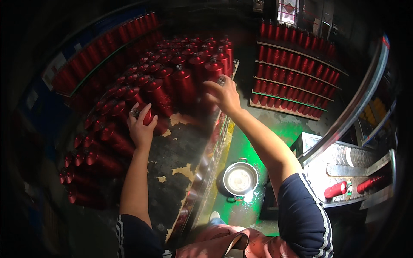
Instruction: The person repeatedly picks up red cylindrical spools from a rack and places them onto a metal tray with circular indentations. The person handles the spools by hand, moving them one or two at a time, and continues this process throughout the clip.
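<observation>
Many red metal cylinders (185, 84) with rounded shoulders and short silvery necks stand packed in rows on a dark, worn table (172, 150). My left hand (141, 128) is closed over the top of one red cylinder (147, 117) at the near edge of the group, its neck showing between thumb and fingers. Farther right, my right hand (226, 96) has its fingers curled round the top of another cylinder, with the neck (221, 80) poking out. That cylinder's body is mostly hidden behind the hand and blurred.
A metal pan (240, 179) with two handles sits on the green floor (262, 150), right of the table's edge. Racks of red cylinders (292, 62) stand at the far right and far left. On the right, a bright metal bench (357, 157) bears two red cylinders, beneath a curved metal rail (350, 114).
</observation>
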